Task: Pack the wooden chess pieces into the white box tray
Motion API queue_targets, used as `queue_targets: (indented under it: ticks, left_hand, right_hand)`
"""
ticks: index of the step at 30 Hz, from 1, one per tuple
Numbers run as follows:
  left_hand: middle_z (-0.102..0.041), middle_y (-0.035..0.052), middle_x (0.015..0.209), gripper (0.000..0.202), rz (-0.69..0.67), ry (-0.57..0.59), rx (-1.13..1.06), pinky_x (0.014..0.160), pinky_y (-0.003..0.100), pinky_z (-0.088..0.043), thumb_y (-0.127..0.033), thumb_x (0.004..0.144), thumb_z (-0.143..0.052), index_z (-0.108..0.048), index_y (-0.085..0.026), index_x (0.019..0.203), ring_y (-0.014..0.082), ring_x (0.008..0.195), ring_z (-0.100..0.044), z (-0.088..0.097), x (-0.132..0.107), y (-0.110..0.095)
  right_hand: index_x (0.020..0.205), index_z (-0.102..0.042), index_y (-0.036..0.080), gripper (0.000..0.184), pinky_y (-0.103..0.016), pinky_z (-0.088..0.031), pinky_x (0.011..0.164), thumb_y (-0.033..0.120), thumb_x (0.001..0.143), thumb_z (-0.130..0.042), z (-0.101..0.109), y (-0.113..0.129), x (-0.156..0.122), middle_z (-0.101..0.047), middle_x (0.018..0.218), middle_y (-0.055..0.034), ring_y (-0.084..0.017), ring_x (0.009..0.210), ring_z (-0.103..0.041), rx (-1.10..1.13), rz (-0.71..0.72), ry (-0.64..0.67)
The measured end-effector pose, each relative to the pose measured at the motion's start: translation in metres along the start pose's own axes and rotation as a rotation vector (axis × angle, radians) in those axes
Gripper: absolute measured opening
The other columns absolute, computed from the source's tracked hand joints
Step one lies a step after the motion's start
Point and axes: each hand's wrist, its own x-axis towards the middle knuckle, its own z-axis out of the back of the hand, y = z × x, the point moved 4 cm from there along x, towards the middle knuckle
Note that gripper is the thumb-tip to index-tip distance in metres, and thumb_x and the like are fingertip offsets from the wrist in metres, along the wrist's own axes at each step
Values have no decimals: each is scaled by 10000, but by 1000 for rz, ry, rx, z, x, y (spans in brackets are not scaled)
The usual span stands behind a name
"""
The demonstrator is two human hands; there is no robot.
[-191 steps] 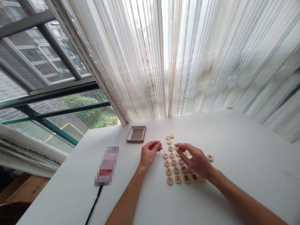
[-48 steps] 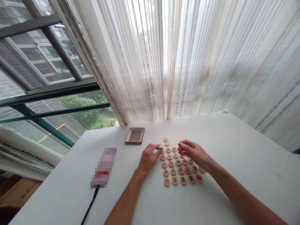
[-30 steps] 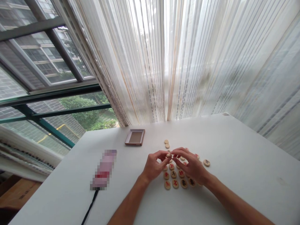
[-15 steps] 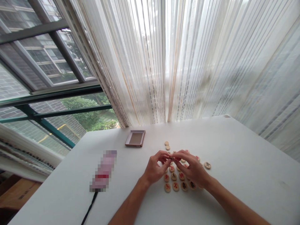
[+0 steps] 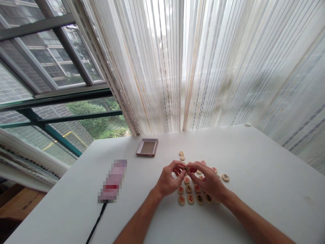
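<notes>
- Since a second and a half ago my two hands have come together: my right hand (image 5: 207,178) was apart on the far side of the rows, and my left hand (image 5: 169,179) had a disc at their left edge.
- That round wooden disc (image 5: 186,169) is now between my fingertips, above the grid of discs, its dark-marked face showing where the pale side showed a second ago.
- My left hand grips it between thumb and fingers; my right hand pinches it from the other side.
- Below my hands, marked discs (image 5: 188,188) lie in rows on the white desk (image 5: 266,176), some characters red, some black; my right hand hides several.
- In the nearest row I can see a red-marked disc (image 5: 181,200) at the left end.
- One black-marked disc (image 5: 225,177) lies just right of my right hand.
- Two plain discs (image 5: 181,153) lie close together beyond the rows.
- A shallow tray (image 5: 148,147) sits farther back, to the left.
- Nearer on the left lies a pinkish item (image 5: 113,181), blurred into blocks, with a black cord (image 5: 98,222) running from its near end.
</notes>
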Motion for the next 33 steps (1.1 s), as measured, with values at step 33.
queue_targets:
  ticks: [33]
  left_hand:
    - [-752,111,1083,297,85,61,-157,765,296,-604,-371,937,-626,-718,-173,1138,200,828,-743,2,-2,9]
  right_hand:
    - [1015,-634,260,87,-363,-538,775,278,931,-623,-2,2,-2,-686,898,-47,-217,828,-650,-24,32,17]
